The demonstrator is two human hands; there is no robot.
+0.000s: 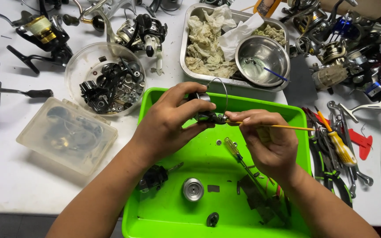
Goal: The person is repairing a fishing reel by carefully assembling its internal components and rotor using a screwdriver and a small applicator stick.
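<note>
White bench (18, 176) is totally buried in fishing reel bits, with a bright green plastic tray (173, 211) sitting front and centre. Over the tray, the left hand (170, 125) is curled tight around a dark metal reel rotor with a thin wire bail loop (208, 108), fingers wrapped over the top, thumb underneath. The right hand (267, 141) is pinched shut on a thin yellow-handled brush (287, 127), its tip touching the rotor right where the hands meet.

Down in the tray there's a silver spool (193, 189), a small yellow-and-clear screwdriver (237, 154) and a black reel body (154, 176). Behind the tray sits a steel pan of crumpled rags (206, 44) with a round steel bowl (262, 55) in it. A clear round tub of dark small parts (106, 81) is off to the left, pliers and a yellow screwdriver (338, 145) to the right.
</note>
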